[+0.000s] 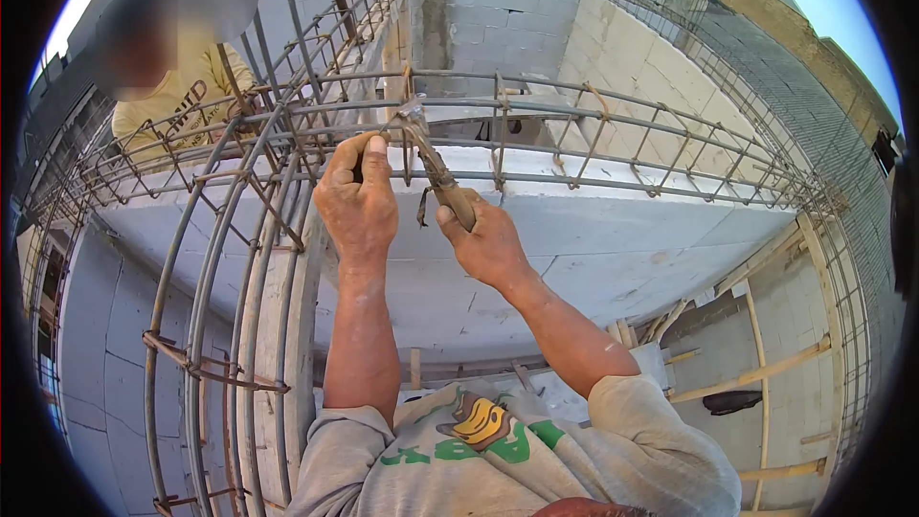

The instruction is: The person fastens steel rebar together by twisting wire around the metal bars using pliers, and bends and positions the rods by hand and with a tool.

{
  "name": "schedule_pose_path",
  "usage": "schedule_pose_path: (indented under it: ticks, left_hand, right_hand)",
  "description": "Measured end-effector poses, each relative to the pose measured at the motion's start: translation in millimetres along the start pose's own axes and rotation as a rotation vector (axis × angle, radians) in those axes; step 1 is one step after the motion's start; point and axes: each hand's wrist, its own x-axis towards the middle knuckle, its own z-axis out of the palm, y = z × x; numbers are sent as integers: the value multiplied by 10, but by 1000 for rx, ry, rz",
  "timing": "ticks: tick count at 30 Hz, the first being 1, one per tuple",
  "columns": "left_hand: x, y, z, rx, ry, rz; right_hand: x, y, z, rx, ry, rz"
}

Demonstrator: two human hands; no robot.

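Observation:
My right hand (483, 237) is wrapped round the wooden handle of a hammer (436, 168). The handle looks worn, with dark strips wound round it, and its metal head is up against the horizontal steel bars of a rebar cage (565, 112). Just left of the hammer head, my left hand (359, 196) is closed in a pinch, thumb against fingers, close to the same bars. Whatever lies between those fingertips is too small to make out. The cage runs along above a white block wall (574, 230).
At the left, upright rebar (196, 297) with stirrups rises beside a timber board (292, 325). A co-worker in a yellow shirt (187, 86) is behind the bars at upper left. Wooden battens (756, 369) and a dark object (732, 402) are lower right.

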Motion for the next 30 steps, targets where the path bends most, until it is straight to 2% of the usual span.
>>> schedule_pose_path:
  ticks: [2, 3, 6, 9, 11, 13, 15, 17, 19, 22, 25, 28, 30]
  left_hand:
    - [13, -34, -40, 73, -80, -37]
    - [2, -48, -44, 74, -103, 9]
    - [-10, -112, -63, -14, -116, -110]
    - [41, -61, -124, -154, -13, -231]
    - [61, -110, -147, -241, 13, -218]
    - [48, -153, -137, -225, 39, -229]
    - [34, -218, -140, -210, 36, -238]
    - [-1, -234, -126, -232, 29, -267]
    - [-7, -242, -106, -231, 25, -297]
    - [-26, -263, -108, -182, 9, -342]
    - [-63, -314, -103, -173, -22, -365]
    - [-133, -285, -78, -205, -42, -370]
    - [-188, -317, -74, -227, -50, -368]
  right_hand:
    - [-7, 90, -103, -68, -37, 27]
    - [-13, 130, -155, -103, -58, 42]
    - [-65, 219, -278, 90, -129, 161]
    - [-145, 160, -439, 537, -22, 22]
    - [-118, -34, -727, 568, 98, -157]
    - [-52, -222, -1112, 521, 239, -229]
    - [16, -362, -1587, 495, 252, -196]
    - [133, -364, -1929, 558, 314, -283]
    - [245, -489, -2180, 387, 561, -323]
    - [465, -476, -2586, 230, 724, -312]
    - [675, -278, -2722, 121, 738, -231]
    - [973, 167, -2748, -166, 684, -107]
    - [944, 170, -2594, -434, 589, -23]
